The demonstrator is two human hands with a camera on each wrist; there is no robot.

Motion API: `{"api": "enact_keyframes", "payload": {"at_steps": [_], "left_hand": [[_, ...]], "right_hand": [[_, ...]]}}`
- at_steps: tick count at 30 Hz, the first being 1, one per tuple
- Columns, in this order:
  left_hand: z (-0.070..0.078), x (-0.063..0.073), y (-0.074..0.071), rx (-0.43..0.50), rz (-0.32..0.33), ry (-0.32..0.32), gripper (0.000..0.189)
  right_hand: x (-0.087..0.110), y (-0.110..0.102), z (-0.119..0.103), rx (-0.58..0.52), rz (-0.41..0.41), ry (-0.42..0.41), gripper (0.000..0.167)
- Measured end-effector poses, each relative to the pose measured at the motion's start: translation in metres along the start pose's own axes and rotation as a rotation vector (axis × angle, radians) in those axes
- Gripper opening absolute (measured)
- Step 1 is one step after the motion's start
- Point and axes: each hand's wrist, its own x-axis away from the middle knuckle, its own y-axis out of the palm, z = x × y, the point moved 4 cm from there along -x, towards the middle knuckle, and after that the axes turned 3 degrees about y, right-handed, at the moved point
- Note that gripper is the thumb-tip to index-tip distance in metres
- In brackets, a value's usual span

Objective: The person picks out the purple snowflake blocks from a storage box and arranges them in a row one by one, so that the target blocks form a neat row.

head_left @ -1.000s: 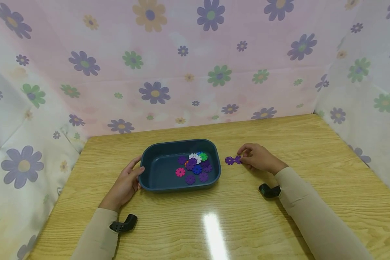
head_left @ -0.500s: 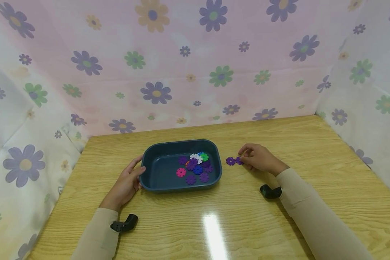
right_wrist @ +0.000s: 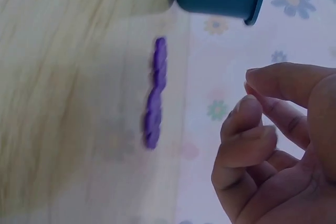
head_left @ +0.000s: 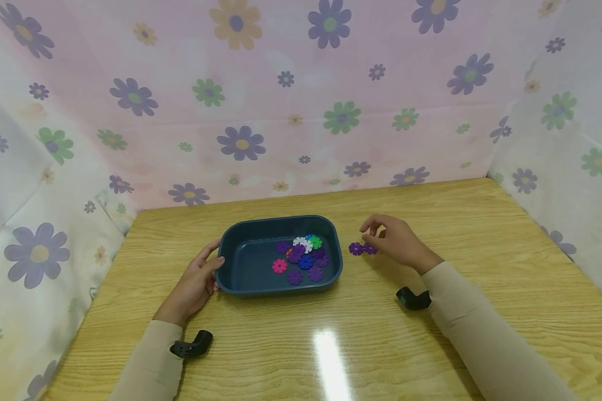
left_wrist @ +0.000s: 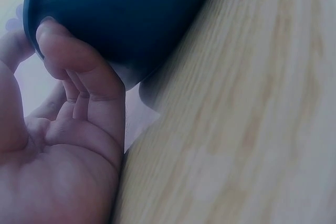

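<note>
My left hand [head_left: 195, 281] grips the left end of a dark teal plastic tub [head_left: 246, 287], its thumb on the rim and its fingers outside. In the left wrist view, the curled fingers [left_wrist: 79, 59] press against the tub's wall. Just right of the tub, two purple notched snowflake discs lie end to end on the table: a left disc [head_left: 355, 249] and a right disc [head_left: 370, 249] partly behind my right hand. Above them hovers my right hand [head_left: 398, 242], fingers loosely bent, holding nothing. The right wrist view shows the purple pair [right_wrist: 156, 93] apart from the fingertips [right_wrist: 253, 77].
Inside the tub, towards its right side, lie several loose notched discs, including a pink disc [head_left: 279, 265], a blue disc [head_left: 305, 262], a green disc [head_left: 316, 241] and white ones. The wooden table [head_left: 261, 345] meets a flowered cloth [head_left: 291, 100] at the back.
My right hand has let go of the right purple disc and lifted off it. The purple pair stays on the table. My left hand keeps its hold on the tub.
</note>
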Motion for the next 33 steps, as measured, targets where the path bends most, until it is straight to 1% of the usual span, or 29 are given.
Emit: {"api": "enact_keyframes", "payload": {"at_steps": [5,11,19,25,28,33], "left_hand": [[-0.001,0.000,0.000,-0.007,0.013,-0.011,0.062],[-0.001,0.000,0.000,-0.015,0.023,-0.017,0.062],[0.000,0.000,0.000,-0.013,0.031,-0.023,0.062],[0.002,0.000,-0.001,-0.011,0.020,-0.007,0.062],[0.001,0.001,-0.002,0.004,0.013,0.002,0.060],[-0.001,0.000,0.000,0.019,-0.010,0.008,0.058]], "right_hand": [[0.004,0.001,-0.019,0.007,0.027,-0.062,0.013],[0.010,0.004,-0.041,-0.027,0.028,-0.106,0.009],[0.014,0.009,-0.060,-0.016,0.045,-0.166,0.009],[0.015,0.013,-0.072,0.024,0.067,-0.225,0.010],[0.017,0.015,-0.077,0.027,0.075,-0.243,0.010],[0.018,0.018,-0.089,0.005,0.043,-0.261,0.009]]}}
